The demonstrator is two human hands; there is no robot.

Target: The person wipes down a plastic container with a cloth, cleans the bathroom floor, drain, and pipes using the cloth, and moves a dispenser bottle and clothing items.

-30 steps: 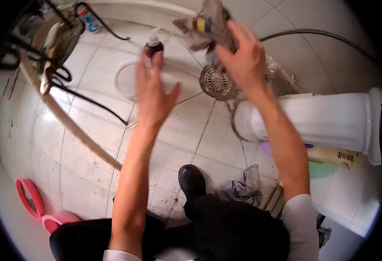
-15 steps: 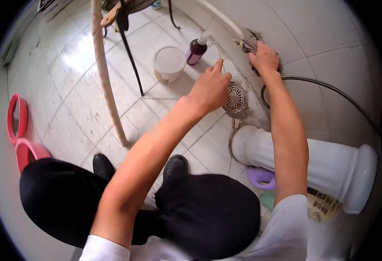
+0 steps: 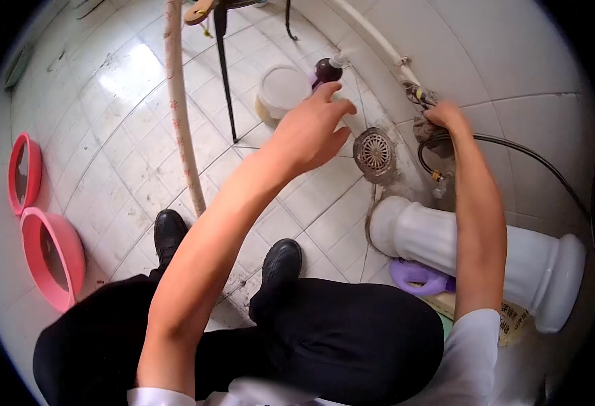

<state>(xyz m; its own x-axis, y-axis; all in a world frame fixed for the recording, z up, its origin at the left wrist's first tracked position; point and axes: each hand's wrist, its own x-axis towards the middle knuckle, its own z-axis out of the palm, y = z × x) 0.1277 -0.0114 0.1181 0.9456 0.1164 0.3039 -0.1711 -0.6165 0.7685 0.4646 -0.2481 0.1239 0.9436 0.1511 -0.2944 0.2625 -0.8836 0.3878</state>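
Note:
My right hand point(image 3: 450, 116) is closed on a crumpled grey-brown cloth point(image 3: 427, 130) at the lower end of the white wall pipe point(image 3: 373, 32). A bit of yellow shows at the pipe end above the cloth. Below it loops a dark flexible hose point(image 3: 507, 143) with a brass fitting point(image 3: 437, 176). My left hand point(image 3: 316, 128) hangs in the air with its fingers apart, holding nothing. Closest to it are a dark pump bottle point(image 3: 326, 70), partly covered by the fingers, and a white lidded tub point(image 3: 284, 86). A round floor drain point(image 3: 377, 153) lies between my hands.
A white pedestal point(image 3: 412, 227) lies below my right forearm, with a purple handled container point(image 3: 412, 276) beside it. Two pink basins, one upper point(image 3: 33, 177) and one lower point(image 3: 74, 260), are at the left. A long pale pole point(image 3: 179, 108) and a black-legged stand point(image 3: 224, 74) rise ahead.
My right hand has moved lower along the cloth, uncovering more of the pipe end and the hose's brass fitting. My left hand's fingers have spread. The view has shifted slightly.

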